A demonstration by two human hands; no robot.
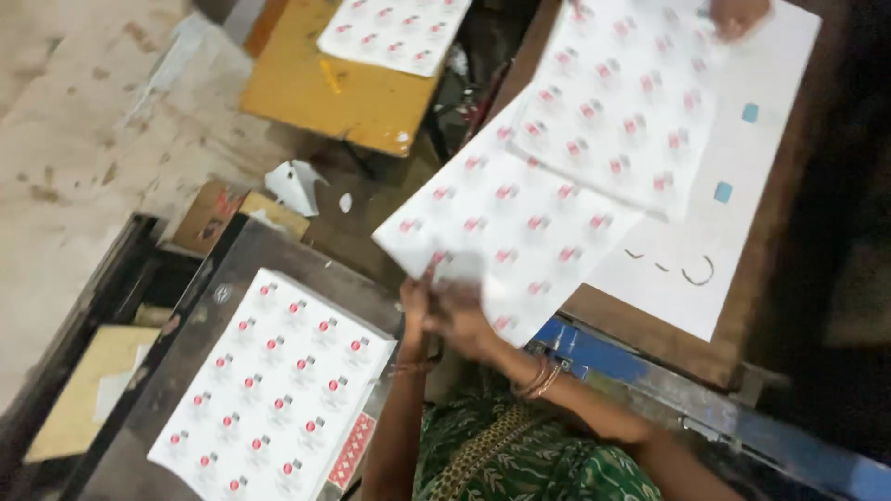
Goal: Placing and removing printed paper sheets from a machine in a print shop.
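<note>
Printed sheet, white with rows of red marks: lies at the near edge of the wooden worktop, overhanging it. Left hand and right hand meet at its lower corner, fingers closed on the paper. Second stack of sheets on the metal surface to the left.

A brown wooden board at the right carries a large white sheet and printed label sheets. A dark metal table at near left bears another printed stack. A far yellow table holds more sheets.
</note>
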